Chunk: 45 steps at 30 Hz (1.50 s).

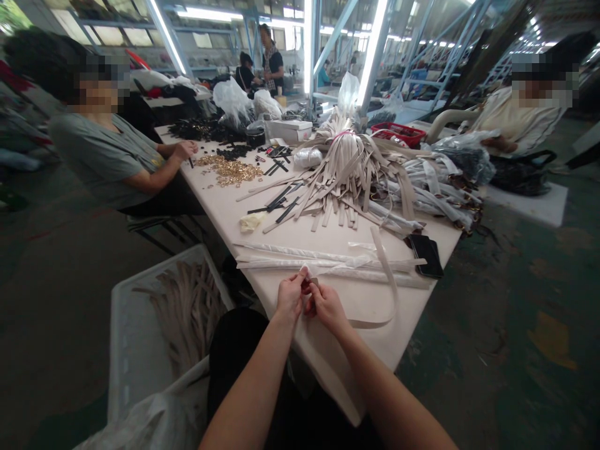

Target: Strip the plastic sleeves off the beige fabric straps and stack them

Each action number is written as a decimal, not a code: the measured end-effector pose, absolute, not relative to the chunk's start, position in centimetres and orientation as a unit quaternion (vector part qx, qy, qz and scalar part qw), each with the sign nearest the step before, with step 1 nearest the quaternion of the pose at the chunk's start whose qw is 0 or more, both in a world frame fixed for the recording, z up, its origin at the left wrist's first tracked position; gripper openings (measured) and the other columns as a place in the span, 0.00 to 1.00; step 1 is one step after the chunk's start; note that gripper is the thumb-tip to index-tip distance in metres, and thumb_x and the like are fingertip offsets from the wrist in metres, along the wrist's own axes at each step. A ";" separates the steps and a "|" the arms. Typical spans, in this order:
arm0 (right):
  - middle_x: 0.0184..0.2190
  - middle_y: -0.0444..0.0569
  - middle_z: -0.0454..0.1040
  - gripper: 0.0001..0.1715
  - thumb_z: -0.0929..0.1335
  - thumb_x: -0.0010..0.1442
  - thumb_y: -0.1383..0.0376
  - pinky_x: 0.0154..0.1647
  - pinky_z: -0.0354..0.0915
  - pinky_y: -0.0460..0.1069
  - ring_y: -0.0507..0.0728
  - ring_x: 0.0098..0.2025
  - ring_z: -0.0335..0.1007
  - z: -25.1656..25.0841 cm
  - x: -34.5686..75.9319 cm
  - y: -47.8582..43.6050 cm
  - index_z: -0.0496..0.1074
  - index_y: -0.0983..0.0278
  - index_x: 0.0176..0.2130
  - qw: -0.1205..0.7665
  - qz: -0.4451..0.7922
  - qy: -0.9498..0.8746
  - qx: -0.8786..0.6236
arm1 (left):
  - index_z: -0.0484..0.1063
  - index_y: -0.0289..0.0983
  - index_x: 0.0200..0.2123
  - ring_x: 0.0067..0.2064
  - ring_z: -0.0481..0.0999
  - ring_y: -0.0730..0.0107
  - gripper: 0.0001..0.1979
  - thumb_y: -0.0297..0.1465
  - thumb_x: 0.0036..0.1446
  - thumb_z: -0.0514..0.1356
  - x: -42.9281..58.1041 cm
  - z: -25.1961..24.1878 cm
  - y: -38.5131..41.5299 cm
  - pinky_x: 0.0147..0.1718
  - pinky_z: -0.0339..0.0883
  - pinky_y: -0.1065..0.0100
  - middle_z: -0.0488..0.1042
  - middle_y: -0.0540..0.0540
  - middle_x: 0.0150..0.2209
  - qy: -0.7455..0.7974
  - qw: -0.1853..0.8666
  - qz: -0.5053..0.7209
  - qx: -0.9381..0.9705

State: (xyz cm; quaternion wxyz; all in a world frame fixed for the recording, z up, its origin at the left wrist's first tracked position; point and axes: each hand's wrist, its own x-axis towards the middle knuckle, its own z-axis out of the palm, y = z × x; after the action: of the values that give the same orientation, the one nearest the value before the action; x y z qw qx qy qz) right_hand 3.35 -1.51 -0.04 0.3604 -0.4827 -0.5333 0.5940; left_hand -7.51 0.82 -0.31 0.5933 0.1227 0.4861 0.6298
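Pinching the end of a cream strap (375, 322), two hands work close together over the near end of a long white table (370, 344). The left hand (289, 295) is closed up small, with its fingers and thumb pressed in tight. The right hand (327, 307) is closed up small too, right beside it, and the strap seems to run out from it. The strap end sits between the hands, so I cannot see just how it is held. A small white bit pokes up at the top, and a small red bit shows by the fingers, but I cannot tell what they are. The rest of the strap makes a big loop on the table to the right.

Just past the hands lie long white wrapped strips (328, 261), and a black phone (425, 256) sits near the table edge. Farther up is a big heap of tan straps (342, 175), with thin black strips (281, 206) beside it and a pile of small gold metal bits (227, 170) off to the left. A person in a grey shirt (105, 156) sits at the left side of the table, and another person (515, 119) sits off to the right. On the floor to the left is a white crate (135, 325) full of more tan straps (187, 312).
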 end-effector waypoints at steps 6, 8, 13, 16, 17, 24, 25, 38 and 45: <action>0.16 0.44 0.72 0.27 0.60 0.65 0.44 0.16 0.64 0.46 0.53 0.15 0.67 -0.1 3.3 -1.4 0.72 0.62 0.34 0.349 0.600 -0.533 -0.484 | 0.74 0.31 0.25 0.23 0.70 0.75 0.22 0.44 0.40 0.74 -7.6 -0.1 0.9 0.19 0.59 0.74 0.73 0.44 0.24 0.493 0.593 0.623 0.133; 0.16 0.44 0.72 0.27 0.60 0.65 0.44 0.16 0.63 0.46 0.53 0.15 0.67 -0.2 3.3 -1.3 0.72 0.62 0.34 0.348 0.600 -0.534 -0.484 | 0.74 0.31 0.25 0.23 0.69 0.75 0.22 0.44 0.40 0.74 -7.6 -0.1 0.8 0.18 0.59 0.75 0.73 0.45 0.23 0.489 0.594 0.623 0.137; 0.17 0.45 0.72 0.29 0.60 0.65 0.43 0.17 0.64 0.46 0.53 0.16 0.68 -0.7 3.3 -1.2 0.71 0.63 0.30 0.334 0.599 -0.546 -0.481 | 0.74 0.31 0.25 0.19 0.69 0.76 0.22 0.45 0.42 0.73 -7.5 -0.1 0.5 0.16 0.58 0.75 0.72 0.46 0.21 0.498 0.604 0.599 0.168; 0.17 0.46 0.72 0.31 0.59 0.66 0.43 0.17 0.64 0.45 0.53 0.16 0.68 -1.2 3.3 -0.9 0.68 0.63 0.26 0.314 0.602 -0.566 -0.468 | 0.74 0.31 0.27 0.14 0.65 0.75 0.24 0.48 0.44 0.71 -7.7 0.2 -0.1 0.11 0.55 0.73 0.71 0.47 0.19 0.501 0.642 0.542 0.207; 0.17 0.46 0.72 0.31 0.59 0.66 0.43 0.17 0.63 0.45 0.52 0.16 0.68 -1.3 3.3 -0.7 0.68 0.63 0.25 0.308 0.608 -0.568 -0.461 | 0.74 0.31 0.28 0.13 0.64 0.74 0.24 0.49 0.44 0.70 -7.8 0.3 -0.3 0.10 0.53 0.73 0.71 0.47 0.19 0.499 0.653 0.525 0.220; 0.19 0.46 0.75 0.27 0.61 0.65 0.45 0.19 0.65 0.45 0.53 0.18 0.69 -0.5 3.7 -0.6 0.68 0.63 0.29 0.311 0.634 -0.554 -0.441 | 0.76 0.30 0.31 0.13 0.65 0.73 0.24 0.48 0.45 0.70 -8.9 0.9 -0.4 0.12 0.56 0.71 0.72 0.46 0.18 0.470 0.696 0.468 0.276; 0.21 0.47 0.76 0.24 0.63 0.65 0.47 0.22 0.66 0.46 0.54 0.20 0.72 0.0 4.1 -0.8 0.69 0.63 0.31 0.311 0.619 -0.568 -0.444 | 0.76 0.30 0.29 0.15 0.67 0.73 0.23 0.47 0.45 0.71 -9.0 1.0 -0.3 0.14 0.57 0.72 0.72 0.46 0.19 0.474 0.682 0.490 0.266; 0.32 0.51 0.81 0.20 0.61 0.68 0.54 0.31 0.70 0.47 0.55 0.29 0.78 4.0 4.9 -4.0 0.75 0.65 0.38 0.354 0.519 -0.620 -0.469 | 0.76 0.31 0.28 0.22 0.69 0.73 0.20 0.42 0.42 0.73 -8.2 3.0 -2.9 0.20 0.60 0.72 0.72 0.47 0.24 0.475 0.624 0.585 0.205; 0.28 0.48 0.80 0.21 0.60 0.70 0.56 0.31 0.68 0.47 0.54 0.27 0.76 4.4 4.8 -5.3 0.75 0.63 0.33 0.347 0.463 -0.664 -0.473 | 0.75 0.31 0.25 0.23 0.69 0.74 0.18 0.40 0.41 0.74 -8.4 4.4 -4.0 0.24 0.64 0.71 0.71 0.48 0.22 0.487 0.573 0.625 0.208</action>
State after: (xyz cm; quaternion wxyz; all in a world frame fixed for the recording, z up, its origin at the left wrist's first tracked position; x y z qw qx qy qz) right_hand 4.76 -5.26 4.45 0.3474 -0.4729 -0.6640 0.4635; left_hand -8.35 -4.03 4.43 0.5729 0.2076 0.4874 0.6254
